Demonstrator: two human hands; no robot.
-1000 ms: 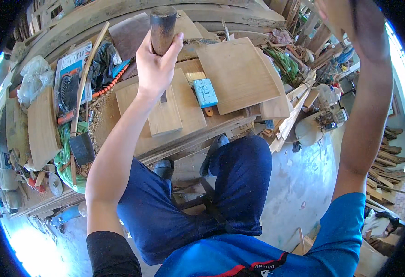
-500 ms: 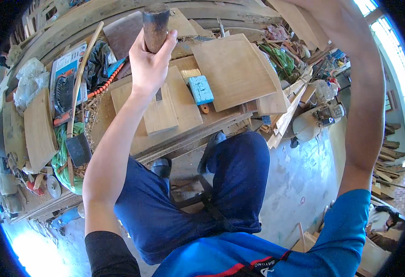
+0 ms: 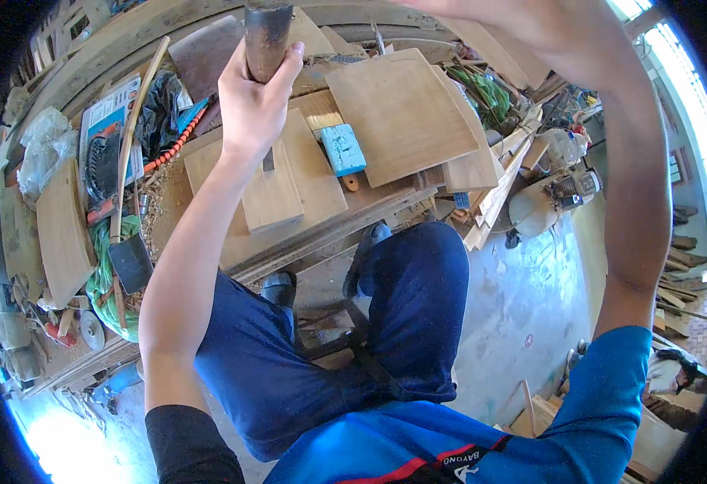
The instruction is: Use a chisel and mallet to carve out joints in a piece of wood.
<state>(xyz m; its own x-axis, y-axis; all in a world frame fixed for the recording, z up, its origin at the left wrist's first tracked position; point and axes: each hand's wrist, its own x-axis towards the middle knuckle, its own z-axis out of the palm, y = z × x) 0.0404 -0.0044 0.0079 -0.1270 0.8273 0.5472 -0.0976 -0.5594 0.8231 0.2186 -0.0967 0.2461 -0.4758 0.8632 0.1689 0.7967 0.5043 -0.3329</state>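
Note:
My left hand point(image 3: 253, 105) is raised and closed around a thick dark wooden handle point(image 3: 266, 36) that stands upright. Below the fist a narrow metal blade point(image 3: 268, 161) points down onto a small pale wood block point(image 3: 277, 202). The block lies on a wider board point(image 3: 321, 189) on the low workbench in front of my knees. A blue rectangular block point(image 3: 343, 149) lies just right of it. My right arm point(image 3: 636, 177) reaches high across the top, and my right hand point(image 3: 490, 16) is cut off by the upper edge, so its grip is hidden.
A large square plywood panel point(image 3: 402, 113) lies at the back right. A curved stick point(image 3: 132, 129), a dark flat blade point(image 3: 130, 262), green rope point(image 3: 103, 274) and an orange cord point(image 3: 178, 141) crowd the left. A power tool point(image 3: 559, 189) and wood offcuts point(image 3: 490, 194) lie on the floor to the right.
My left hand with the handle has risen toward the top edge. My right arm has swung up and leftward, and its hand has left the picture.

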